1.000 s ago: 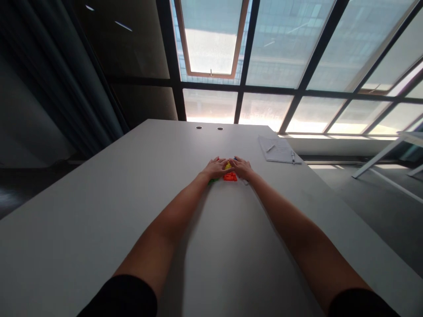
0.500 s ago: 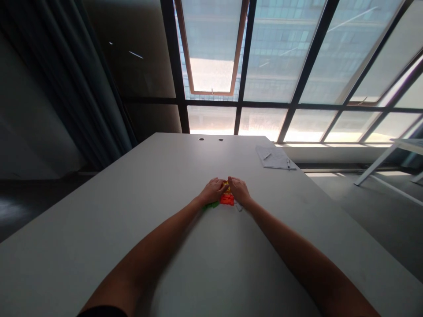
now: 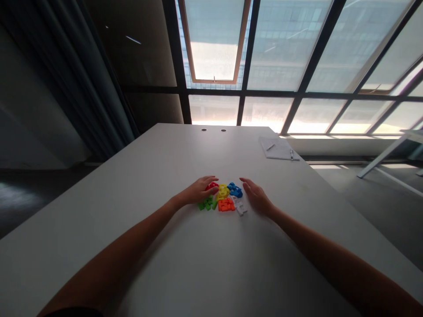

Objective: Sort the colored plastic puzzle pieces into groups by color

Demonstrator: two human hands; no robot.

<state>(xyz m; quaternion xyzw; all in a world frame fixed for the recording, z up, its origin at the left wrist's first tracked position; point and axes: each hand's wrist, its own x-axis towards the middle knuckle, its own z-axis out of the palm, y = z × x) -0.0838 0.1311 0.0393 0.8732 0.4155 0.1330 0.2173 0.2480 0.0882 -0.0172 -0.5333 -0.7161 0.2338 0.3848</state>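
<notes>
A small cluster of coloured plastic puzzle pieces lies in the middle of the white table [image 3: 132, 229]: red [image 3: 212, 185], yellow [image 3: 223, 191], blue [image 3: 235, 189], green [image 3: 206, 204], orange [image 3: 226, 204] and white [image 3: 239, 206]. My left hand [image 3: 197, 192] rests at the cluster's left side, fingers curled over the red piece and touching it. My right hand [image 3: 256, 197] lies just right of the cluster, fingers stretched out and apart, holding nothing, close to the blue and white pieces.
A pad of paper [image 3: 277, 149] with a pen [image 3: 292, 154] lies near the table's far right edge. Two round cable holes [image 3: 213, 130] sit at the far end. Large windows rise behind; a dark curtain hangs left. Another table's legs [image 3: 386, 154] stand at right.
Both hands, which were pressed together over the pieces, have drawn apart to the sides, uncovering the coloured cluster. The camera has shifted slightly.
</notes>
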